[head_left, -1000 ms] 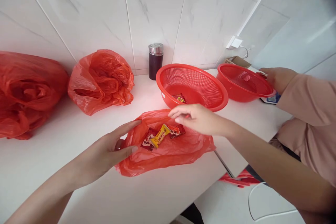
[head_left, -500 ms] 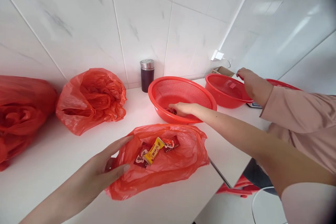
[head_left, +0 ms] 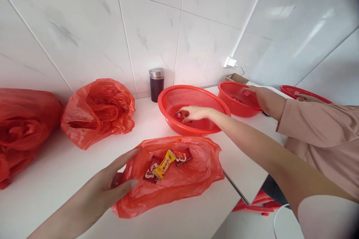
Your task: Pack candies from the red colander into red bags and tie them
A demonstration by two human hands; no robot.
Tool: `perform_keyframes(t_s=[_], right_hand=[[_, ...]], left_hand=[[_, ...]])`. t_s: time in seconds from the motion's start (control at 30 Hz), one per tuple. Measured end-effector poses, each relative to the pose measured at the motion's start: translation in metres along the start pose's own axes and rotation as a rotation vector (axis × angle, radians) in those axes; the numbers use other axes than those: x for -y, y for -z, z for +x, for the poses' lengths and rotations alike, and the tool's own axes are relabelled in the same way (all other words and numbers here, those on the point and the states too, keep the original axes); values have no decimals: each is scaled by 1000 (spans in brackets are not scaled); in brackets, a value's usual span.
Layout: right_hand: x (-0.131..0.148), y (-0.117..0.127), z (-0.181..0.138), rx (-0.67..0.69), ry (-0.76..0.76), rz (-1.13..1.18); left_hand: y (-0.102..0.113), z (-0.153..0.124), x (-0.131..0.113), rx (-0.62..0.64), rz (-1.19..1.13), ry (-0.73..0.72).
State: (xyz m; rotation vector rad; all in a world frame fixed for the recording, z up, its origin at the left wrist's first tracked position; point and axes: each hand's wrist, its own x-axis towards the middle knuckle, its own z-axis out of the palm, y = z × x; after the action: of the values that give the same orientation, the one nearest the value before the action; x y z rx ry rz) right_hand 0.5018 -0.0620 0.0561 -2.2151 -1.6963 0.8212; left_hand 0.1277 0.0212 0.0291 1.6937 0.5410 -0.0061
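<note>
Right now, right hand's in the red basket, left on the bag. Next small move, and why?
Probably draw the right hand back to the red bag. It sits over wrapped candies in the red basket, while the left hand holds the bag's mouth open on more candies.

The right hand (head_left: pixel 193 113) has left the bag (head_left: pixel 174 175) and now reaches into the colander (head_left: pixel 168 99)
</note>
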Motion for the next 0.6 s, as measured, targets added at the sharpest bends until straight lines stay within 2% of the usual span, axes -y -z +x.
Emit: perform_keyframes(t_s=[0.07,0.13,0.2,0.3,0.37,0.4,0.43,0.5,0.57,0.6], right_hand=[[7,11,-15,-34,50,219],[20,18,-36,-23,131,539],[38,16,-59,77,213,800],[61,-10,-85,338,206,861],[69,-37,-94,407,116,722],[71,-50,-97,375,76,590],[71,-61,-99,293,48,426],[69,-75,-103,37,35,75],[68,-78,-111,-187,78,-161],[67,-78,-117,-258,114,-241]], left_hand=[[0,-1,-1,-37,30,-3],[0,-1,-1,-55,42,-4],[-1,0,-1,-61,29,-11],[-2,0,-2,-77,10,-10],[-3,-1,-3,-83,1,-6],[-3,-1,-4,-81,-6,-5],[-3,-2,-5,-80,-9,-6],[-3,-3,-7,-88,14,-16],[-1,-4,-9,-137,104,-20],[1,-5,-9,-183,165,-13]])
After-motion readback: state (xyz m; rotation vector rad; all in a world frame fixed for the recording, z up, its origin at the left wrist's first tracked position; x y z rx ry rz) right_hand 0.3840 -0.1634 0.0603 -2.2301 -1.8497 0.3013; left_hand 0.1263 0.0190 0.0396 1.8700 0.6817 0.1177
